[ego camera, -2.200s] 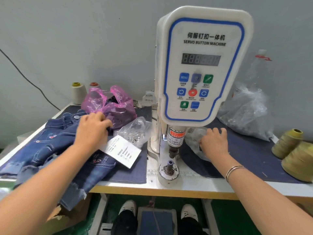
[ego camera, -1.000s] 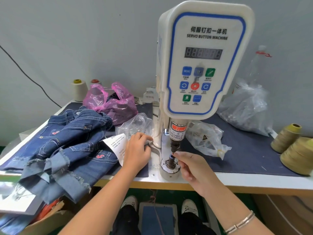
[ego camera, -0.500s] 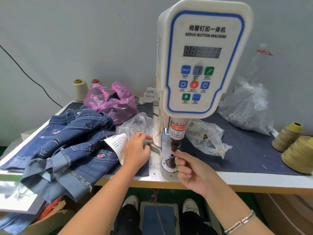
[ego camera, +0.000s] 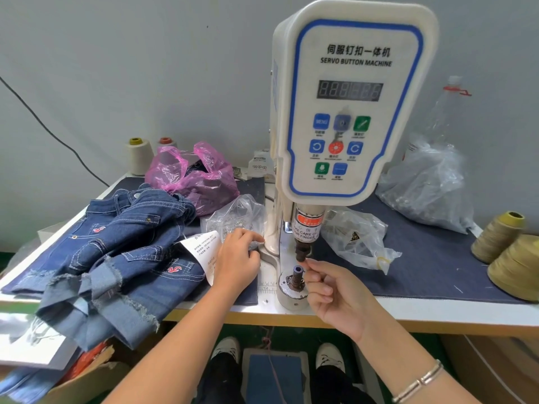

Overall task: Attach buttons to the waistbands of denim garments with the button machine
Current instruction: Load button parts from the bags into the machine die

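Raised since before, right hand [ego camera: 329, 293] pinches something unseen at one button machine [ego camera: 350, 112]; left hand [ego camera: 237, 255] grips bag [ego camera: 236, 214].

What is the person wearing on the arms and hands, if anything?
Both forearms are bare, with no sleeves in view. The right wrist carries a thin silver bracelet. The left hand and the right hand wear no gloves, and no rings show.
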`<state>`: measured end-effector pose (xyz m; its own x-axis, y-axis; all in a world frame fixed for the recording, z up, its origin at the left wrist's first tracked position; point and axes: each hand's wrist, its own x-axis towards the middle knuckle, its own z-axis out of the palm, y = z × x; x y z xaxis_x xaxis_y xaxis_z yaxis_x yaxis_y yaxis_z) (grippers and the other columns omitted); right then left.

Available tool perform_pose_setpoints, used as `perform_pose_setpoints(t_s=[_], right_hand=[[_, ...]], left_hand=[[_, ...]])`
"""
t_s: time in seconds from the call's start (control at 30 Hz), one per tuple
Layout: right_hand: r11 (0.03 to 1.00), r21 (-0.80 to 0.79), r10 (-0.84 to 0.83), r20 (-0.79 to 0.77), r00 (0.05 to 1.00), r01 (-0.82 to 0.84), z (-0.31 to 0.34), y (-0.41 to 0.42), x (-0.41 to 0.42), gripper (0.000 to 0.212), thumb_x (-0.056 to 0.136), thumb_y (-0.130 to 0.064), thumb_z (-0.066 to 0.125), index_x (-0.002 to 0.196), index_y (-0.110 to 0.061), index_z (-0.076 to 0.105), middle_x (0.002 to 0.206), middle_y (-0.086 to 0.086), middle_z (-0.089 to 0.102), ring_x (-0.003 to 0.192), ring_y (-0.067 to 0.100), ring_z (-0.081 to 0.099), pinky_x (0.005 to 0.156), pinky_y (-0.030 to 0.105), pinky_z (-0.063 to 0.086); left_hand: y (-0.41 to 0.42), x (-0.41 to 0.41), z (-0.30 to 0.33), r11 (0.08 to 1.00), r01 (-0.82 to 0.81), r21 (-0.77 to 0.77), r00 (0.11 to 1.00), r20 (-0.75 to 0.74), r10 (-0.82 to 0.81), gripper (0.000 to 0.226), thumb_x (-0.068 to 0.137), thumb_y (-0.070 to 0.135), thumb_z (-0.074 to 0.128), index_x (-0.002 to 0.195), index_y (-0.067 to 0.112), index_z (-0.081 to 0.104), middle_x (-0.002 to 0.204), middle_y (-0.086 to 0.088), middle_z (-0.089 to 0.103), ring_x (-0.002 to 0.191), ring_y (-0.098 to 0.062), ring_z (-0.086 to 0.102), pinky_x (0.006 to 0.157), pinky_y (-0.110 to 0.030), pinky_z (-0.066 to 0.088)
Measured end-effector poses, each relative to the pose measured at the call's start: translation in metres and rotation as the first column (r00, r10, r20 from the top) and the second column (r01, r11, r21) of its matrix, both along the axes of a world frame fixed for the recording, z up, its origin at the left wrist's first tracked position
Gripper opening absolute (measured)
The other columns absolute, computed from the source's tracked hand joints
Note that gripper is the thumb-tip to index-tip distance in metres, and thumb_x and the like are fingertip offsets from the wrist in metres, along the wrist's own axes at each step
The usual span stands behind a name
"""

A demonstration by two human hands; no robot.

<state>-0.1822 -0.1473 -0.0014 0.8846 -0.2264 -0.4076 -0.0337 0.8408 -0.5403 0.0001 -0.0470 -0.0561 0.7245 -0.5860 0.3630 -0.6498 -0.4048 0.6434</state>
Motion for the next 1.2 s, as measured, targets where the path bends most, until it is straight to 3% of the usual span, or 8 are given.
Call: perform_pose_setpoints(t_s=[0.13, 0.3, 0.47, 0.53, 0.6, 0.73, 0.97, 1.2], right_hand=[[0.948, -0.319, 0.018, -0.003, 1.0, -0.018, -0.004, -0.013, -0.002, 0.017, 0.079, -0.014, 0.067, 0.091, -0.003, 0.073, 0.062, 0.003, 0.052, 0.038, 0.008, 0.037, 0.034, 0.017, 0.03], [0.572, -0.817, -0.274, -0.111, 0.955, 0.069, -0.01, -0.05, 0.007, 0.022, 0.098, -0.011, 0.051, 0.098, -0.015, 0.072, 0.05, -0.006, 0.046, 0.037, 0.006, 0.033, 0.035, 0.017, 0.027], [0.32, -0.947, -0.275, -0.127, 0.953, -0.034, -0.034, -0.06, 0.004, 0.021, 0.098, -0.013, 0.052, 0.097, -0.021, 0.071, 0.046, -0.012, 0.051, 0.039, 0.0, 0.038, 0.039, 0.014, 0.031], [0.291, -0.957, -0.28, -0.1, 0.955, -0.015, -0.037, -0.061, 0.004, 0.022, 0.097, -0.013, 0.053, 0.094, -0.025, 0.071, 0.047, -0.012, 0.052, 0.039, 0.0, 0.039, 0.039, 0.014, 0.031], [0.282, -0.959, -0.278, -0.084, 0.957, -0.003, -0.039, -0.062, 0.004, 0.024, 0.097, -0.013, 0.053, 0.091, -0.028, 0.071, 0.048, -0.013, 0.052, 0.039, 0.0, 0.04, 0.039, 0.013, 0.03], [0.264, -0.965, -0.272, -0.066, 0.96, 0.009, -0.04, -0.062, 0.003, 0.025, 0.097, -0.013, 0.053, 0.09, -0.03, 0.07, 0.051, -0.015, 0.056, 0.041, -0.002, 0.043, 0.041, 0.01, 0.031], [0.27, -0.963, -0.266, -0.045, 0.963, 0.029, -0.042, -0.064, 0.002, 0.025, 0.097, -0.013, 0.054, 0.09, -0.03, 0.071, 0.048, -0.011, 0.051, 0.04, 0.0, 0.039, 0.04, 0.013, 0.03], [0.236, -0.971, -0.268, -0.042, 0.963, 0.023, -0.041, -0.062, 0.001, 0.025, 0.097, -0.013, 0.053, 0.091, -0.031, 0.07, 0.052, -0.017, 0.057, 0.044, -0.003, 0.045, 0.044, 0.01, 0.034]], left_hand=[[0.0, -0.002, 0.002, 0.998, -0.006, -0.057, 1.0, 0.003, 0.006, 0.027, 0.084, -0.002, 0.051, 0.102, 0.014, 0.065, 0.105, 0.005, 0.051, 0.097, -0.01, 0.045, 0.081, -0.026, 0.035], [0.003, -0.003, 0.012, 0.949, -0.142, -0.282, 0.982, -0.16, 0.099, 0.032, 0.089, -0.009, 0.044, 0.111, 0.01, 0.058, 0.108, 0.0, 0.046, 0.098, -0.015, 0.051, 0.089, -0.031, 0.045], [-0.006, 0.011, 0.041, 0.899, -0.182, -0.397, 0.97, -0.22, 0.099, 0.038, 0.087, -0.014, 0.039, 0.108, 0.011, 0.06, 0.111, -0.007, 0.056, 0.104, -0.017, 0.055, 0.094, -0.028, 0.044], [-0.008, 0.025, 0.052, 0.937, -0.158, -0.313, 0.981, -0.156, 0.113, 0.04, 0.086, -0.013, 0.038, 0.111, 0.01, 0.06, 0.112, -0.006, 0.062, 0.103, -0.018, 0.057, 0.094, -0.03, 0.045], [-0.006, 0.041, 0.057, 0.988, -0.154, -0.032, 0.987, -0.055, 0.152, 0.038, 0.087, -0.005, 0.041, 0.111, 0.016, 0.062, 0.112, -0.002, 0.066, 0.106, -0.022, 0.058, 0.094, -0.039, 0.046], [0.001, 0.061, 0.05, 0.821, -0.133, 0.556, 0.985, 0.162, 0.049, 0.03, 0.093, 0.015, 0.044, 0.104, 0.03, 0.068, 0.109, 0.009, 0.069, 0.105, -0.02, 0.06, 0.089, -0.035, 0.036], [-0.001, 0.06, 0.038, 0.735, -0.224, 0.64, 0.941, 0.338, -0.008, 0.025, 0.097, 0.023, 0.045, 0.106, 0.035, 0.066, 0.1, 0.006, 0.07, 0.097, -0.018, 0.061, 0.081, -0.033, 0.029], [-0.003, 0.061, 0.037, 0.725, -0.254, 0.641, 0.948, 0.312, 0.057, 0.021, 0.094, 0.02, 0.045, 0.098, 0.027, 0.065, 0.094, 0.005, 0.069, 0.092, -0.02, 0.061, 0.079, -0.033, 0.029]])
